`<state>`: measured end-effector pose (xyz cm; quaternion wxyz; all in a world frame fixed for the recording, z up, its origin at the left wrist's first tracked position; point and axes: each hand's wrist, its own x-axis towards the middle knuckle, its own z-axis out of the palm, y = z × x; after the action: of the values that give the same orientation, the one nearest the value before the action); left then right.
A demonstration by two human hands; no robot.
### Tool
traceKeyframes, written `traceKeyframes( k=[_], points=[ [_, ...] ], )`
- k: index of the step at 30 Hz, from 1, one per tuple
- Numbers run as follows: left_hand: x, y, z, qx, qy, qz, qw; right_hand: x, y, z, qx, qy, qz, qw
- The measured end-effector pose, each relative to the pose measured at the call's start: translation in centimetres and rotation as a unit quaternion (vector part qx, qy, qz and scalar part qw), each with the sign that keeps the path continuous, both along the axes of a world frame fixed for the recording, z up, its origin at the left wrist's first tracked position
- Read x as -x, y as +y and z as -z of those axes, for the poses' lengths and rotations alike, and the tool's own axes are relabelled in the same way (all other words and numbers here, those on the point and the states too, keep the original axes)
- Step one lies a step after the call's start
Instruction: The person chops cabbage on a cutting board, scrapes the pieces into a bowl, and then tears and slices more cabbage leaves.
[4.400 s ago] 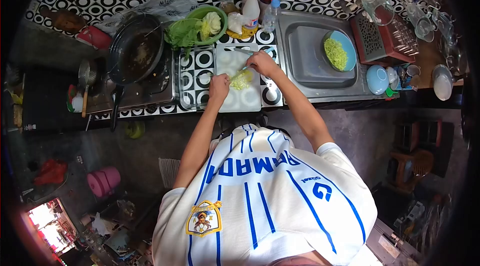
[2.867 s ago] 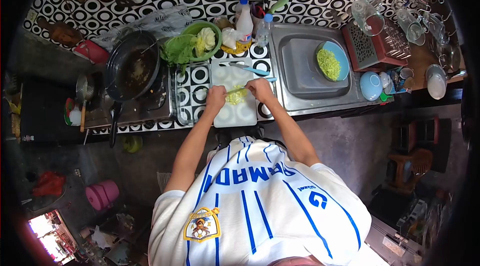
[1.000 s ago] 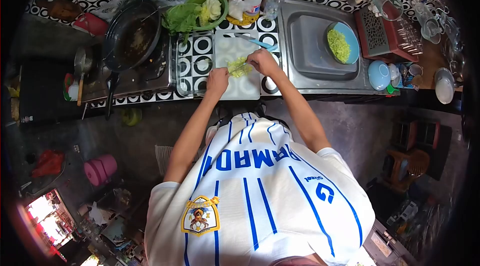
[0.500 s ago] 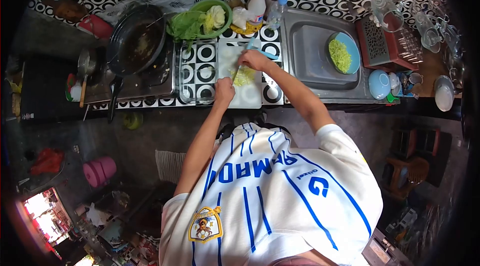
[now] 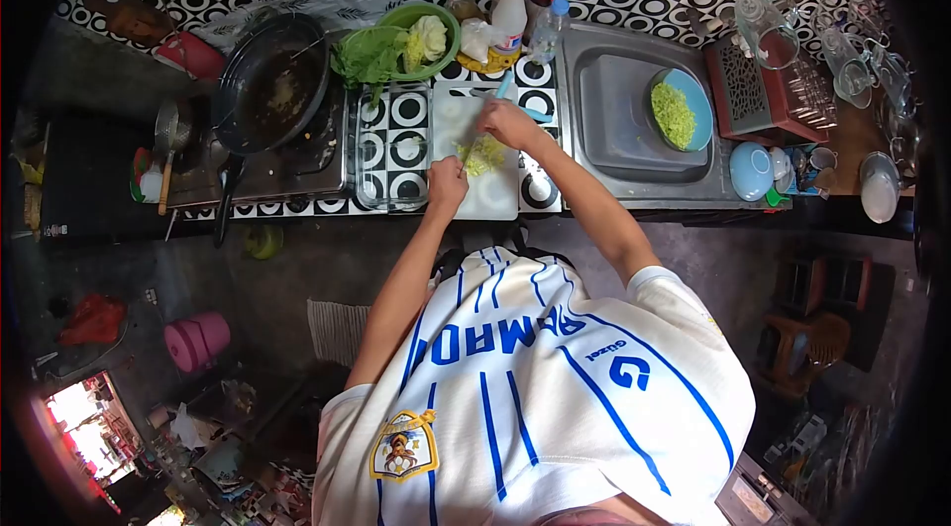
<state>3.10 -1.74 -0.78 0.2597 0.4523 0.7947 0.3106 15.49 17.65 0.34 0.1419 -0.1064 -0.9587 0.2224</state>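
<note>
My right hand is closed on a knife, whose thin blade points down and left across the white cutting board. Chopped pale green vegetable lies on the board beside the blade. My left hand is closed at the board's left edge, close to the blade tip; what its fingers hold is too small to make out. Just beyond my right hand lie light blue handles. A blue bowl of chopped green vegetable stands in the sink.
At the left, a dark wok sits on the stove. A glass dish lies left of the board. Behind it is a green basin with leaves. Bottles stand behind the board; a dish rack is right of the sink.
My two hands have shifted slightly, the right one a little to the right. The knife blade stands a bit differently over the chopped vegetable.
</note>
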Motion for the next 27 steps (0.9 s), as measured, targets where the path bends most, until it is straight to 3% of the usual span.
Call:
traceKeyframes(
  k=[2,5,6,9,12,15,19,20,23,27],
  points=[
    [-0.5,0.7,1.0,-0.008,0.064,0.023,0.998,-1.0,1.0,3.6,0.097,-0.004,0.033,0.995],
    [-0.2,1.0,1.4,-0.011,0.082,0.031,0.996,-0.5,-0.1,0.0,0.020,-0.029,0.055,0.998],
    [0.1,1.1,1.5,-0.007,0.069,0.026,0.997,-0.5,-0.1,1.2,0.040,-0.003,0.061,0.997],
    [0.1,0.9,1.9,-0.005,0.068,0.042,0.997,-0.9,0.3,1.4,0.072,-0.074,0.061,0.993],
    [0.3,0.7,2.2,-0.005,0.065,0.031,0.997,-0.8,-0.5,-0.4,0.020,-0.046,0.088,0.995],
    [0.7,1.0,2.0,-0.037,0.072,0.047,0.996,-1.9,-1.4,-0.6,0.027,0.014,0.082,0.996],
    [0.2,1.7,2.1,-0.015,0.070,0.068,0.995,-4.3,-2.7,0.7,0.085,0.020,0.178,0.980],
    [0.3,2.3,1.9,-0.020,0.075,0.071,0.994,-4.2,-3.0,0.2,0.085,0.091,0.168,0.978],
    [-0.1,1.4,1.9,-0.011,0.075,0.086,0.993,-5.0,-2.9,1.8,0.125,0.077,0.186,0.972],
    [0.4,1.4,2.6,-0.036,0.031,0.070,0.996,-3.9,-2.6,-0.6,0.052,0.018,0.154,0.987]
  ],
)
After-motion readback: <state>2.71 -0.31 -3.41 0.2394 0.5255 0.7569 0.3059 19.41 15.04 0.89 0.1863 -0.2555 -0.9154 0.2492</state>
